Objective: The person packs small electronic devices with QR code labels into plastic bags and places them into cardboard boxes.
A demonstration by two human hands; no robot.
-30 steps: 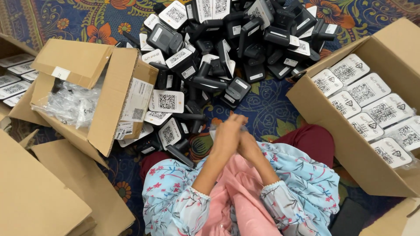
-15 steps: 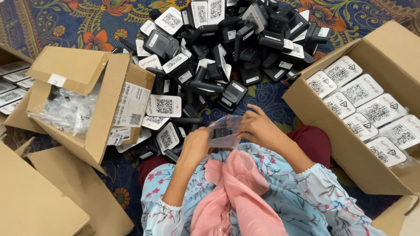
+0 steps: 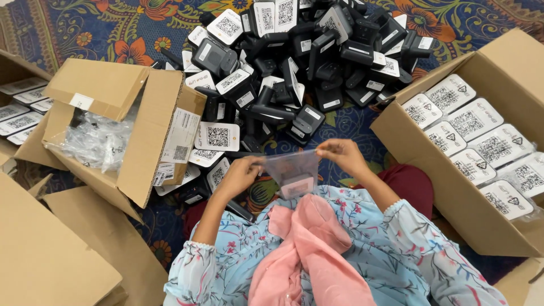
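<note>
The left hand (image 3: 238, 174) and the right hand (image 3: 340, 153) each pinch one top corner of a clear plastic bag (image 3: 292, 170), which hangs stretched between them just above the person's lap, in front of the pink scarf (image 3: 306, 249). Inside the bag, low down, lies one small device (image 3: 297, 186) with a pale face. At 12 o'clock from the hands a big pile of black devices (image 3: 294, 62) with white code labels covers the patterned carpet (image 3: 85, 28); they are too many and too mixed to count. The pile comes close to the bag, and some pieces lie right beside the left hand at 10 o'clock. At 9 o'clock an open cardboard box (image 3: 153, 130) lies tipped on its side, with a bundle of clear bags (image 3: 93, 141) inside. At 3 o'clock a second cardboard box (image 3: 419, 153) holds white-labelled packed units (image 3: 473, 139) in rows; about nine are visible. At the far left edge, more labelled packs (image 3: 20, 107) lie in a third box, about five of them. Flat cardboard (image 3: 51, 255) lies at 8 o'clock. Half a second ago the hands were close together and the bag was crumpled between them; now they are apart and the bag is pulled flat and wide.
</note>
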